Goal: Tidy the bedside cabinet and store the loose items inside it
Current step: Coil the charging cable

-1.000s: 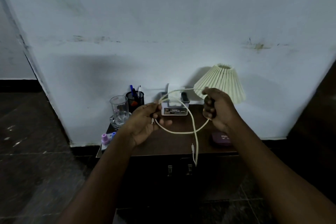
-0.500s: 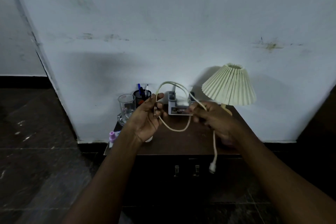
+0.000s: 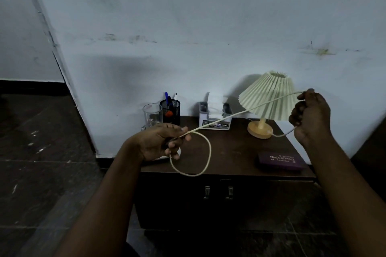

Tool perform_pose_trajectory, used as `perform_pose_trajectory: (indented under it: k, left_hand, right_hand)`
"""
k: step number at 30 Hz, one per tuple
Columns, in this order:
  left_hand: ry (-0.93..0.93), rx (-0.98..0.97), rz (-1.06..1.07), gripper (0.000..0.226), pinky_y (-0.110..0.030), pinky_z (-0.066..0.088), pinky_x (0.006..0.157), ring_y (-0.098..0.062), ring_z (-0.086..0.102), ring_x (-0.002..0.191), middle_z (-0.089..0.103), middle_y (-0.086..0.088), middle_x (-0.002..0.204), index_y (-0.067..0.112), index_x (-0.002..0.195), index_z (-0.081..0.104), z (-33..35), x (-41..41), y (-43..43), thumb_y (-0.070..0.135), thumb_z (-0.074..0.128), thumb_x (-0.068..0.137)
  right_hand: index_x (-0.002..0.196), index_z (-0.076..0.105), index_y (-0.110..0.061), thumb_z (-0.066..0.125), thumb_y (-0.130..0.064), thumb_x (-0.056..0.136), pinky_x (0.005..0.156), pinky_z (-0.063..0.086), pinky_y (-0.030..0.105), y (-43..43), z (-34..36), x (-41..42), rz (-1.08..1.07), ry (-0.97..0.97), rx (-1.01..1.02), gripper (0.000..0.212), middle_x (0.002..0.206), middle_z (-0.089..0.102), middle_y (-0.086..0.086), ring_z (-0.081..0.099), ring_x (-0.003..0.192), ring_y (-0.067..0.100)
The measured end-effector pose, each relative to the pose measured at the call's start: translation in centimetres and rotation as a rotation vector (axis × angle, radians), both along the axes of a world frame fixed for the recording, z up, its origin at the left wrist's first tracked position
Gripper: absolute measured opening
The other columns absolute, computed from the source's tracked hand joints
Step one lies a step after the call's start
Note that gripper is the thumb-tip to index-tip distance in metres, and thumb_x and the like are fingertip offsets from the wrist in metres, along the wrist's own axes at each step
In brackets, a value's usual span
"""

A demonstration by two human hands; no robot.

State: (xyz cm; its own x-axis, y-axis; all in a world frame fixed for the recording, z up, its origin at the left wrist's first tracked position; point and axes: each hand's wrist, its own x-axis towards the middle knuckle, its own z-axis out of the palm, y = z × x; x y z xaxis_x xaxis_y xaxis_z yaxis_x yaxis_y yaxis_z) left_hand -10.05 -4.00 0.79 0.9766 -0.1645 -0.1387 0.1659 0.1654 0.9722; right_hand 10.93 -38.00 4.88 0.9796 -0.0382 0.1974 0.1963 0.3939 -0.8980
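The left hand (image 3: pixel 160 144) pinches a cream cable (image 3: pixel 209 152) between thumb and fingers, so that one loop hangs below it over the front of the bedside cabinet (image 3: pixel 229 148). The right hand (image 3: pixel 311 115) has its fingers curled round the same cable well apart to the right, in front of the lamp (image 3: pixel 269 94); the stretch between the two hands is taut, probably to draw out length for the next loop. The coiling seems about half done, and the cabinet doors (image 3: pixel 188 200) are closed. A purple glasses case (image 3: pixel 281 160) lies on the top near the right edge, not yet stored
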Motion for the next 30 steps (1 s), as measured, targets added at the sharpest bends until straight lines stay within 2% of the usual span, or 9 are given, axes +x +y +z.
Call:
perform_pose_trajectory:
  k: [3,6,14,18,20,22,25,27,30]
  left_hand:
    - [0.021,-0.016,0.059,0.027,-0.04,0.058,0.071,-0.017,0.048,0.045,0.045,-0.005,0.056,0.003,0.093,0.067,-0.7,0.0,0.6,0.026,0.056,0.102]
    - [0.025,-0.09,0.139,0.024,-0.032,0.053,0.058,-0.013,0.042,0.043,0.042,-0.001,0.057,0.007,0.092,0.063,-1.1,0.2,0.8,0.028,0.056,0.101]
    - [-0.036,-0.276,0.44,0.037,-0.021,0.022,0.037,-0.007,0.017,0.042,0.019,0.006,0.058,0.018,0.077,0.05,-0.3,3.3,-1.8,0.04,0.046,0.108]
    - [-0.022,-0.201,0.504,0.04,-0.024,0.022,0.04,-0.008,0.019,0.041,0.025,0.006,0.055,0.019,0.076,0.05,-0.4,4.2,-3.2,0.044,0.046,0.107]
    - [-0.008,-0.111,0.506,0.039,-0.024,0.02,0.042,-0.01,0.018,0.045,0.025,0.005,0.056,0.017,0.08,0.055,-0.6,4.3,-3.7,0.045,0.048,0.107]
    - [-0.011,0.009,0.481,0.038,-0.026,0.017,0.046,-0.012,0.016,0.05,0.025,0.003,0.059,0.016,0.085,0.06,-0.8,4.3,-4.0,0.045,0.049,0.106]
    - [-0.041,0.108,0.404,0.037,-0.025,0.018,0.048,-0.012,0.015,0.051,0.024,0.003,0.06,0.015,0.089,0.064,-0.9,4.3,-4.6,0.046,0.052,0.105]
    - [-0.046,0.137,0.389,0.039,-0.023,0.021,0.046,-0.011,0.019,0.049,0.026,0.004,0.058,0.013,0.089,0.064,-0.9,4.3,-4.9,0.047,0.052,0.104]
    - [-0.03,0.172,0.396,0.04,-0.024,0.035,0.048,-0.009,0.034,0.044,0.039,0.005,0.054,0.009,0.088,0.068,-1.3,4.5,-4.5,0.043,0.053,0.105]
  right_hand:
    - [0.085,0.058,-0.019,0.045,-0.041,0.106,0.049,0.026,0.022,-0.6,-0.1,0.5,-0.051,0.03,0.152,0.033,0.064,0.044,-0.003,0.033,0.05,0.013]
    - [0.101,0.07,-0.018,0.054,-0.036,0.102,0.054,0.04,0.023,-0.8,0.0,0.7,0.033,0.051,0.081,0.025,0.079,0.064,-0.001,0.051,0.059,0.013]
    - [0.085,0.079,-0.009,0.068,-0.015,0.094,0.072,0.052,0.038,5.3,-3.4,-3.1,0.38,-0.155,-0.929,0.016,0.08,0.078,0.005,0.069,0.072,0.021]
    - [0.086,0.071,-0.019,0.065,-0.031,0.094,0.068,0.05,0.036,8.5,-6.2,-3.4,0.344,-0.387,-1.434,0.015,0.089,0.072,0.001,0.066,0.08,0.022]
    - [0.102,0.069,-0.02,0.061,-0.035,0.096,0.07,0.049,0.035,9.4,-6.9,-3.3,0.093,-0.552,-1.737,0.018,0.101,0.072,0.006,0.065,0.088,0.025]
    - [0.137,0.057,-0.022,0.059,-0.027,0.097,0.086,0.05,0.041,10.1,-6.6,-3.3,-0.038,-0.743,-1.651,0.041,0.126,0.067,0.012,0.062,0.109,0.032]
    - [0.155,0.041,-0.025,0.052,-0.002,0.091,0.113,0.03,0.042,11.9,-5.7,-4.1,0.238,-0.972,-1.299,0.068,0.159,0.043,0.006,0.039,0.143,0.026]
    - [0.148,0.053,-0.024,0.049,-0.001,0.089,0.118,0.028,0.042,12.6,-6.0,-4.2,0.347,-0.955,-1.281,0.063,0.157,0.047,0.0,0.036,0.144,0.024]
    - [0.121,0.07,-0.024,0.06,-0.011,0.096,0.098,0.048,0.048,12.1,-6.4,-3.2,0.335,-0.859,-1.236,0.03,0.119,0.071,-0.003,0.056,0.119,0.023]
